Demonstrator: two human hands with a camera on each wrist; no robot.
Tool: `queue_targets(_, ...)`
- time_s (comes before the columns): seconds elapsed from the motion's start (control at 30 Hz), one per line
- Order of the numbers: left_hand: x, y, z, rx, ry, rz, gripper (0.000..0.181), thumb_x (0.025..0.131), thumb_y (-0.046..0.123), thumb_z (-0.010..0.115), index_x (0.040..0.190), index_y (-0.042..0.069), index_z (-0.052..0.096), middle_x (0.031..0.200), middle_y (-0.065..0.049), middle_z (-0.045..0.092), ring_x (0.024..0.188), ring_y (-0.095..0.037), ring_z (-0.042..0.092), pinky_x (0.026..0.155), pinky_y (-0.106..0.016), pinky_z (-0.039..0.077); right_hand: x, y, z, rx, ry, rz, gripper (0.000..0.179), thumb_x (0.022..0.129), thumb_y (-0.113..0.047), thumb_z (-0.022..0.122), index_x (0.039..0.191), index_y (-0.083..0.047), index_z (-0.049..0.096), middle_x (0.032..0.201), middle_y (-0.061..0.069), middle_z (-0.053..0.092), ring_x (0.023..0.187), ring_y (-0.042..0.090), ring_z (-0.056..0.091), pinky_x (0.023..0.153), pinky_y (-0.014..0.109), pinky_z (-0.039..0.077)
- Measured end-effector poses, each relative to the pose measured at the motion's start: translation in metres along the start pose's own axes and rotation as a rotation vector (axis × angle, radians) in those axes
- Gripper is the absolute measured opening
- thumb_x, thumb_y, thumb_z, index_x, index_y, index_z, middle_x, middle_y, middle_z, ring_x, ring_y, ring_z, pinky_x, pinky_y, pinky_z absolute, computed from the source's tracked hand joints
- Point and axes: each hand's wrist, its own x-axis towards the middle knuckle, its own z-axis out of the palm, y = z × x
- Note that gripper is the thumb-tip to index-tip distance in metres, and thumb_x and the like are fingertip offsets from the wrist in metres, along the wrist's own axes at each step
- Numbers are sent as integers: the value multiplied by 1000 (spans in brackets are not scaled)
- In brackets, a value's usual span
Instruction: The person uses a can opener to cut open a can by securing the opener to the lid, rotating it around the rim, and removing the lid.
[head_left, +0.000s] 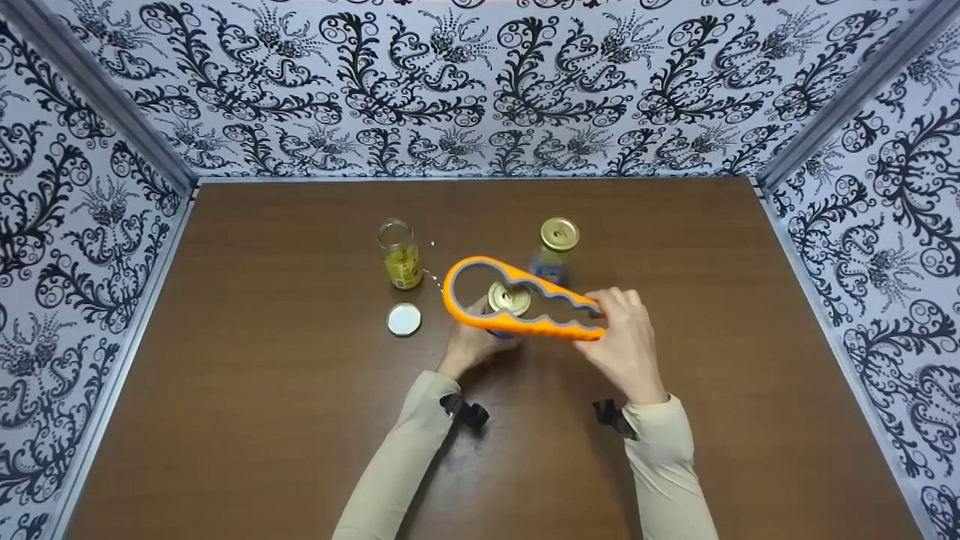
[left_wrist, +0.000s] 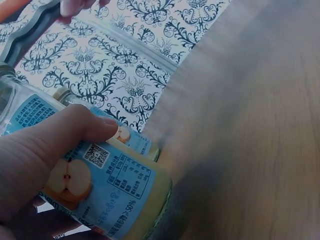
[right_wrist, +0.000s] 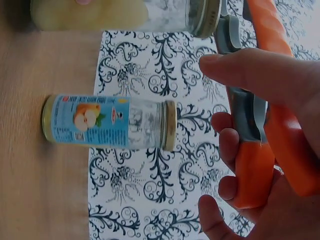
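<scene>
Beige sleeves (head_left: 671,465) nearest camera. Right hand (head_left: 626,341) grips grey-lined orange plastic jar opener (head_left: 525,325), long axis three-to-nine o'clock. Gold-lidded blue-labelled glass jar (left_wrist: 117,175), about upright, grasped by left hand (head_left: 471,349), lies toward ten o'clock from right hand; contact with opener unclear.

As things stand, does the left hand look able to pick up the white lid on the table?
Probably not: the left hand holds a blue-labelled jar, so it would likely need to let go first. Nothing covers the white lid, which lies close by.
</scene>
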Motion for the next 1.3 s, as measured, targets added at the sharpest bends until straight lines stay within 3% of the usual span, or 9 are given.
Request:
queue_targets(0.6, -8, 9, 0, -18, -24, -4, 57, 59, 3, 86, 110, -8, 63, 103, -16, 67, 91, -26, 60, 88, -34, 47, 5, -6, 7, -75, -53, -8, 46, 57, -8, 87, 97, 0, 66, 82, 9, 59, 79, 32, 47, 72, 47, 39)
queue_targets(0.77, -9, 10, 0, -37, -32, 8, 56, 59, -1, 85, 110, -8, 62, 103, -17, 67, 89, -28, 62, 86, -33, 48, 3, -4, 7, -89, -42, -12, 40, 60, -10, 87, 94, -2, 67, 80, 6, 61, 77, 30, 50, 70, 44, 40)
queue_targets(0.9, -10, 11, 0, -53, -57, 3, 57, 59, -3, 84, 111, -9, 60, 102, -17, 67, 80, -27, 63, 77, -28, 51, 3, -3, 7, -88, -34, -18, 33, 63, -14, 87, 89, -5, 69, 73, 2, 58, 73, 26, 50, 66, 40, 39)
queue_targets(1.0, -10, 12, -1, -58, -77, 3, 61, 59, -3, 84, 114, -10, 60, 106, -19, 67, 88, -28, 63, 82, -30, 50, 3, -2, 6, -82, -37, -20, 31, 63, -14, 86, 89, -7, 69, 72, 0, 57, 72, 25, 49, 65, 40, 38)
queue_targets(1.07, -9, 13, -3, -24, -96, 21, 61, 59, -1, 86, 114, -10, 60, 107, -19, 67, 90, -30, 63, 85, -34, 50, 3, -1, 5, -79, -44, -20, 31, 63, -13, 86, 88, -7, 69, 71, -1, 56, 72, 24, 48, 64, 39, 38)
queue_targets(1.13, -9, 14, -5, 74, -118, 51, 60, 61, 6, 87, 113, -7, 61, 106, -17, 67, 93, -30, 62, 90, -38, 46, 4, -1, 3, -78, -54, -26, 31, 64, -14, 86, 88, -7, 69, 72, -1, 57, 72, 24, 48, 65, 40, 38)
queue_targets(1.23, -9, 16, -8, 211, -141, 100, 55, 64, 17, 87, 109, -3, 64, 97, -13, 68, 84, -30, 63, 85, -41, 48, 5, 0, 1, -76, -76, -37, 31, 64, -15, 87, 88, -7, 69, 73, -1, 58, 73, 24, 49, 66, 40, 39)
queue_targets(1.3, -10, 16, -10, 240, -158, 124, 53, 64, 21, 86, 107, -2, 64, 89, -11, 68, 76, -30, 64, 80, -41, 49, 5, 1, -2, -65, -94, -49, 32, 64, -15, 87, 89, -7, 69, 75, 1, 60, 74, 24, 50, 66, 40, 39)
